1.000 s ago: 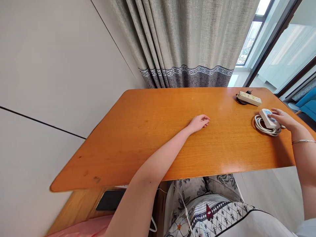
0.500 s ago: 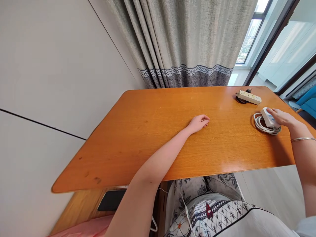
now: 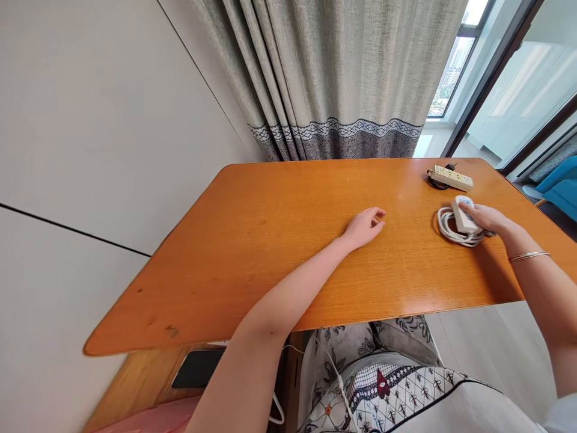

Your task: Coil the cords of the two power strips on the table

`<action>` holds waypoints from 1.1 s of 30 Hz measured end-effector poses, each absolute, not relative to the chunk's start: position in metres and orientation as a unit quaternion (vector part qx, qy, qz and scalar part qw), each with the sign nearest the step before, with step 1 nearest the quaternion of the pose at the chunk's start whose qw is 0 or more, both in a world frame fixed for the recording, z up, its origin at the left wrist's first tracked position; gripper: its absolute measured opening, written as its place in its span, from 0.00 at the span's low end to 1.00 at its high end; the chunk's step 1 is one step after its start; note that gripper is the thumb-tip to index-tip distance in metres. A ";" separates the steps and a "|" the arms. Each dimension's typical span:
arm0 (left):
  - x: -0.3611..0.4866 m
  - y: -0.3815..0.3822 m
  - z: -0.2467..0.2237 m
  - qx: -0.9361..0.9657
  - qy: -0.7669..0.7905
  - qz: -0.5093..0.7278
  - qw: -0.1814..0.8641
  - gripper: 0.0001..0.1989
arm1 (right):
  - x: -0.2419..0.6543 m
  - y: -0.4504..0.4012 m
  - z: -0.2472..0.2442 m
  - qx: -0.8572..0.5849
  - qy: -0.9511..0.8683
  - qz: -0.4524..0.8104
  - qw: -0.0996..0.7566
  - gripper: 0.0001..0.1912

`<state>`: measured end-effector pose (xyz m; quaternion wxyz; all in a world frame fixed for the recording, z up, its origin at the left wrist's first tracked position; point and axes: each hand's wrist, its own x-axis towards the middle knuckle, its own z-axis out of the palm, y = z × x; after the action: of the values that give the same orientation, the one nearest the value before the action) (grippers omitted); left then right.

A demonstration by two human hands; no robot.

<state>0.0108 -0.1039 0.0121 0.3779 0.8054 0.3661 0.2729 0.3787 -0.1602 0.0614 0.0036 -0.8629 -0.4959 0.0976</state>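
My right hand (image 3: 487,218) grips a white power strip (image 3: 463,211) at the right side of the wooden table (image 3: 288,240). Its white cord (image 3: 457,237) lies coiled around and under the strip, close to the tabletop. My left hand (image 3: 365,227) rests near the middle of the table, fingers loosely curved with a gap between thumb and fingers, holding nothing. Behind the white strip lies a second, cream-coloured power strip (image 3: 451,178) with a black cord bundled at its left end.
A grey curtain (image 3: 342,72) hangs past the far table edge, and a white panelled wall (image 3: 90,120) stands at the left. Below the front left edge a dark phone-like slab (image 3: 198,368) lies on a wooden surface. A blue chair (image 3: 561,186) stands beyond the right side.
My right hand has moved left with the white power strip and its coiled cord. My left hand's fingers have opened a little, its thumb now apart from them.
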 end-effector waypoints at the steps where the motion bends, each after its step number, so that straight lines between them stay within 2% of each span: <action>1: 0.013 -0.110 0.014 0.832 0.339 0.280 0.339 0.16 | 0.364 -0.156 0.059 -0.859 -0.500 0.109 0.000 0.33; 5: 0.024 -0.136 0.019 0.917 0.215 0.271 0.200 0.27 | 0.291 -0.140 0.054 -0.822 -0.554 0.131 -0.018 0.41; 8: 0.027 -0.144 0.018 0.948 0.170 0.233 0.133 0.31 | 0.244 -0.131 0.054 -0.779 -0.608 0.150 0.022 0.39; 10: 0.025 -0.144 0.016 0.954 0.180 0.216 0.107 0.32 | 0.228 -0.128 0.056 -0.745 -0.639 0.189 0.036 0.36; 15: 0.016 -0.137 0.012 0.944 0.236 0.210 0.093 0.31 | 0.240 -0.133 0.063 -0.670 -0.630 0.380 0.093 0.32; 17: 0.015 -0.135 0.010 0.942 0.241 0.213 0.097 0.33 | 0.253 -0.143 0.064 -0.647 -0.638 0.401 0.114 0.30; 21: 0.017 -0.134 0.007 0.943 0.229 0.211 0.119 0.39 | 0.267 -0.171 0.059 -0.596 -0.709 0.349 0.142 0.30; 23: 0.017 -0.134 0.007 0.941 0.228 0.216 0.127 0.38 | 0.267 -0.183 0.054 -0.595 -0.745 0.269 0.138 0.26; 28: 0.017 -0.136 0.007 0.939 0.228 0.223 0.131 0.36 | 0.255 -0.195 0.056 -0.624 -0.781 -0.006 -0.001 0.12; 31: 0.017 -0.138 0.007 0.940 0.226 0.221 0.130 0.35 | 0.247 -0.193 0.063 -0.653 -0.756 -0.007 -0.042 0.17; 33: 0.018 -0.138 0.007 0.939 0.230 0.217 0.132 0.35 | 0.245 -0.191 0.067 -0.662 -0.746 0.060 -0.021 0.22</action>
<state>0.0178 -0.1383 0.0073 0.1317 0.9394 0.2300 0.2174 0.2450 -0.1911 0.0672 -0.0212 -0.6624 -0.7464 0.0599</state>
